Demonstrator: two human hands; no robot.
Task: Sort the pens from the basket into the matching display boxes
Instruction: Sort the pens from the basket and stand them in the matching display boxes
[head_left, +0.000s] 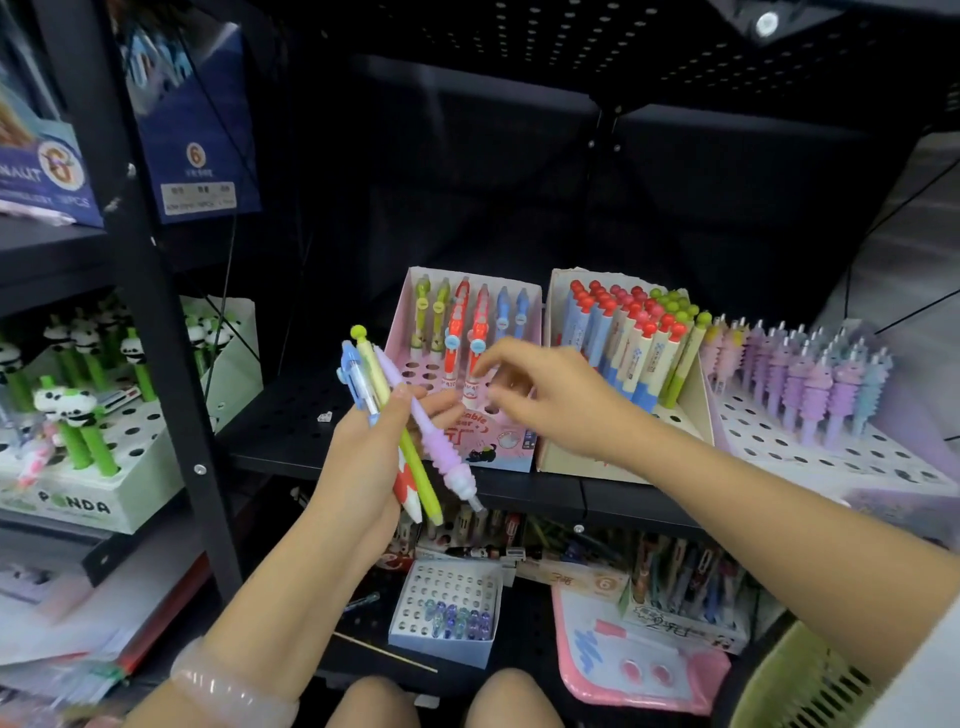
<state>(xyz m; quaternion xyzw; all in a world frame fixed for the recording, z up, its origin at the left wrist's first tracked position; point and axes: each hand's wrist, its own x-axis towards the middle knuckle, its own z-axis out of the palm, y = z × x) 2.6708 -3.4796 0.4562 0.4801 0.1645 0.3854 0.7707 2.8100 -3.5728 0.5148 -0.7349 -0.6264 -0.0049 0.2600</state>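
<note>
**Left hand holds a mixed bundle of pens; right hand reaches over the pink display box**

Left hand (371, 457): fingers and thumb curled round a fan of pens, held in front of the shelf edge, tips pointing down.
- Blue pen (356, 376) on the left of the fan, clip side outward.
- Yellow-green pen (402, 426) with a round ball cap, running the full length of the bundle.
- Purple ribbed pen (439, 447), angled right, clear tip lowest and farthest right.
- An orange-and-white pen (406, 493) shows only below the palm; the rest is hidden by the hand.

Right hand (540, 389): blurred, raised over the front of the pink display box (511, 444), fingers loosely bent with thumb and forefinger near each other. Nothing visible between them; cannot tell if it touches a pen.

Pink box: green, orange and blue pens standing in the back rows, several open holes in front.

Just beside it to the right, a cream display box (558, 415) packed with red-capped and green-capped pens. Further right, a white perforated box (810, 441) of purple ribbed pens.

Left bay: panda pen box (104, 499), green barrels upright.

Lower shelf: small white box (447, 613) with a few blue-purple pens. Green basket (795, 680) at the lower right corner, only its rim in view. Pale bracelet (228, 686) on the left wrist.
</note>
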